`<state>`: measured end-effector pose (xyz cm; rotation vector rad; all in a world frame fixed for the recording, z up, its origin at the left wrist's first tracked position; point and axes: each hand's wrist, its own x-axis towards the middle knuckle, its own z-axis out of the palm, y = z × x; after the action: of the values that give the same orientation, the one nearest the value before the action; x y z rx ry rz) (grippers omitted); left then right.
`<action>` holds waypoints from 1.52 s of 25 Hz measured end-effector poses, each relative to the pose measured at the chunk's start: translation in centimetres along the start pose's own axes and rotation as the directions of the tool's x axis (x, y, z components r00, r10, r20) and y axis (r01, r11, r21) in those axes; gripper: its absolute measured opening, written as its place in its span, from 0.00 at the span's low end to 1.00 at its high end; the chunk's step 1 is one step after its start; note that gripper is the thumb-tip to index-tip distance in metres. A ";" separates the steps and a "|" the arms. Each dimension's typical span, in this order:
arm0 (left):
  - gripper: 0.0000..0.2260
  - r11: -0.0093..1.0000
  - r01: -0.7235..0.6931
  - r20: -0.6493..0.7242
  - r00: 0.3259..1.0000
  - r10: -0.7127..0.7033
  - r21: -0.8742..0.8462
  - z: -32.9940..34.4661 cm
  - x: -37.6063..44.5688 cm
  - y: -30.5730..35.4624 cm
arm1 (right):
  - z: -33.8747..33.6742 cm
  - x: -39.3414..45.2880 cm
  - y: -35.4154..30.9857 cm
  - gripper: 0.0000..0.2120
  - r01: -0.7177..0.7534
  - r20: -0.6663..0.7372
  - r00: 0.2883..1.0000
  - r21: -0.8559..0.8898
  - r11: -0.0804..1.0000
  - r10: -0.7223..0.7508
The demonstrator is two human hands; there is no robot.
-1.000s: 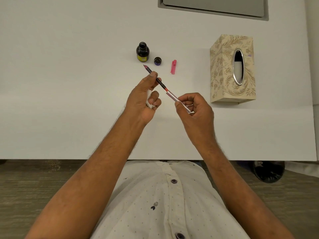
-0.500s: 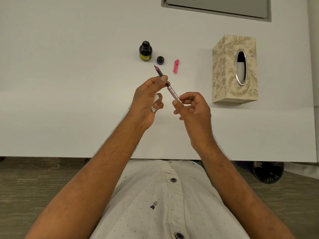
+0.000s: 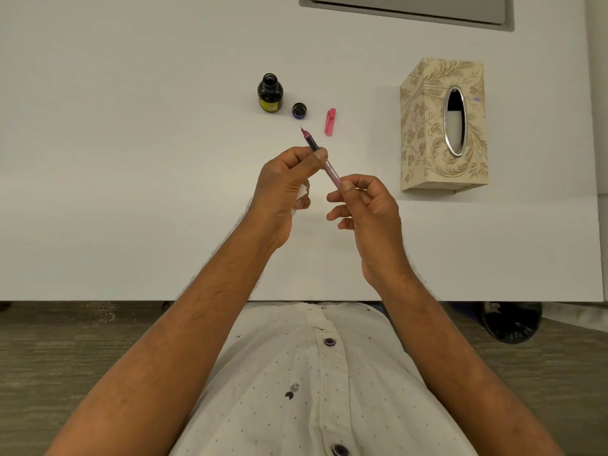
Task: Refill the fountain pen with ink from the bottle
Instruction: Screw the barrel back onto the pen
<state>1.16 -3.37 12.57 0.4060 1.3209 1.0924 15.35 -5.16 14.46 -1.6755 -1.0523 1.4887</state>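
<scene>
I hold a thin pink fountain pen (image 3: 330, 169) above the white table, nib pointing away toward the ink bottle. My left hand (image 3: 286, 185) pinches its front section between thumb and finger, with a bit of white tissue tucked in the palm. My right hand (image 3: 365, 205) grips the pen's rear end. The open ink bottle (image 3: 270, 92), dark with a yellow label, stands upright beyond the nib. Its small dark cap (image 3: 299, 110) lies just right of it, and the pink pen cap (image 3: 330, 122) lies further right.
A cream patterned tissue box (image 3: 424, 126) stands at the right. A grey panel (image 3: 408, 8) is set in the table's far edge. The table's near edge (image 3: 98, 299) runs below my forearms, with my shirt and floor underneath.
The pen has swung more upright, its nib moving right and away from the bottle. My right hand has slid up the barrel, and both hands now sit closer together.
</scene>
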 end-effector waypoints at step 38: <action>0.05 0.993 0.059 -0.072 0.995 -0.066 -0.098 0.3 -0.7 -0.5 | -1.3 0.1 1.4 0.13 -0.053 0.049 0.997 -0.006 0.999 0.053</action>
<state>1.71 -4.07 12.63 0.2532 1.3328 1.1222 16.81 -5.64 13.32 -1.6900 -1.0450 1.5694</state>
